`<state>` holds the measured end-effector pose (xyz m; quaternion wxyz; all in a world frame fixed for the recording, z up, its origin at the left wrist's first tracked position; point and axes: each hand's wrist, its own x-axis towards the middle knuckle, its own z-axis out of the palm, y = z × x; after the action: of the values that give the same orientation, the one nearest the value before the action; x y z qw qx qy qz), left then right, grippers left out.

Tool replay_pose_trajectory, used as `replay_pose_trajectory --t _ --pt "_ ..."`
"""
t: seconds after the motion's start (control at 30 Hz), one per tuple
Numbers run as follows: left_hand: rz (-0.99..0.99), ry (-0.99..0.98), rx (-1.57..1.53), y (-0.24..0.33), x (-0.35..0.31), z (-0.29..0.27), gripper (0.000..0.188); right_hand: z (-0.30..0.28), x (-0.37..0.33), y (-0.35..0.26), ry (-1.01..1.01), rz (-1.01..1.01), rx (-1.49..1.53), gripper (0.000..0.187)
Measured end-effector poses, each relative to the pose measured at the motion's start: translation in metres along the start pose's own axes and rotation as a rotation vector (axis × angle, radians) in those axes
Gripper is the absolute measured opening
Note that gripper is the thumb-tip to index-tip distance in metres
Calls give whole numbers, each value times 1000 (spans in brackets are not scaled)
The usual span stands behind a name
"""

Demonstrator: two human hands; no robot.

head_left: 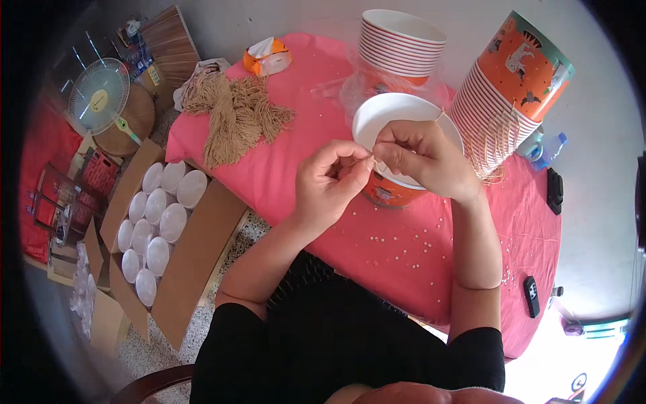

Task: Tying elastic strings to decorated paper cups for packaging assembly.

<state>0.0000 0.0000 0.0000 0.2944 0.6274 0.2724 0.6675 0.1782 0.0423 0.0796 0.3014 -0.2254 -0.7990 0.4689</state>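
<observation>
Over the near rim of a white-lined orange paper bucket (389, 194), my two hands meet at the fingertips. My left hand (324, 183) is closed in a pinch, thumb against forefinger, on what looks like the end of a thin tan string. My right hand (434, 161) pinches at the same spot, its fingers curled; the string is mostly hidden between them. A short bit of string (441, 114) sticks up at the bucket's right rim. Just right stands a tall tilted stack of like buckets (505, 74), with tan string loops (494, 141) hanging along its side.
Bundles of tan string (235, 121) lie at the table's far left, near an orange-white package (268, 56). Another bucket stack (402, 47) stands behind in clear plastic. Small white dots dot the pink tablecloth (377, 269). A carton of clear cups (185, 269) sits left; a remote (531, 296) lies right.
</observation>
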Motion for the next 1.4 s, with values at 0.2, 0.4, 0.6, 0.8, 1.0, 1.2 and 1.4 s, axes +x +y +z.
replay_pose_trajectory --t 0.2,0.4,0.6,0.8,1.0,1.2,1.4 --pt "-68 24 -129 3 3 1 8 3 2 -3 8 38 -30 13" --pt "-432 -2 -431 4 10 -7 7 8 3 -5 188 -13 -208 13" --pt "-613 3 -683 7 14 -12 3 19 6 -1 170 -316 -296 14" --pt "-690 -100 -874 9 14 -18 5 15 4 -3 216 -292 -296 14" --pt "-669 -92 -882 4 9 -19 7 15 1 -9 225 -235 -304 12" --pt "-506 -56 -749 3 6 -15 10 15 1 -12 266 -296 -422 11" --pt "-448 -30 -430 12 7 -13 9 18 3 -3 340 -328 -571 12"
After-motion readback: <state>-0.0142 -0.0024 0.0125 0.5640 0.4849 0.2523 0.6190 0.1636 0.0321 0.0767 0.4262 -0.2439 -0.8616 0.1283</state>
